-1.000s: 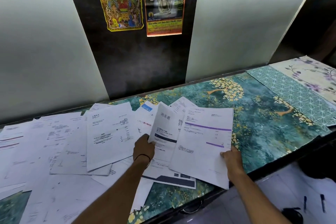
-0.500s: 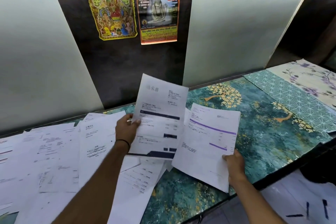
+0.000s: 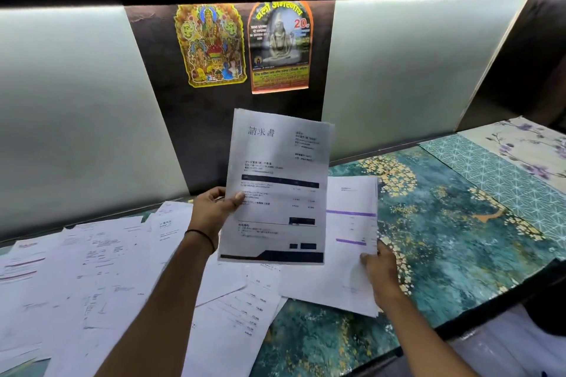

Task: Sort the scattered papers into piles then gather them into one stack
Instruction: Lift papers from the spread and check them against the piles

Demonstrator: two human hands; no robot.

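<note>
My left hand [image 3: 214, 208] grips the left edge of a printed invoice sheet [image 3: 275, 187] with dark blue bars, holding it upright above the table. To its right lies a thin pile of sheets topped by a paper with purple lines [image 3: 346, 242]; my right hand [image 3: 379, 266] pinches that pile at its right edge. Several more scattered papers [image 3: 92, 269] cover the left half of the table, overlapping one another. The lifted sheet hides part of the purple-lined pile.
The table [image 3: 444, 239] has a teal and gold patterned cover, bare on the right. A geometric teal mat [image 3: 505, 180] and a floral mat [image 3: 530, 144] lie at far right. Pale panels and two religious posters [image 3: 245, 46] stand behind. The table's front edge runs lower right.
My left hand picked the dark-barred invoice off the table and raised it upright. My right hand kept hold of the purple-lined pile. The camera tilted upward.
</note>
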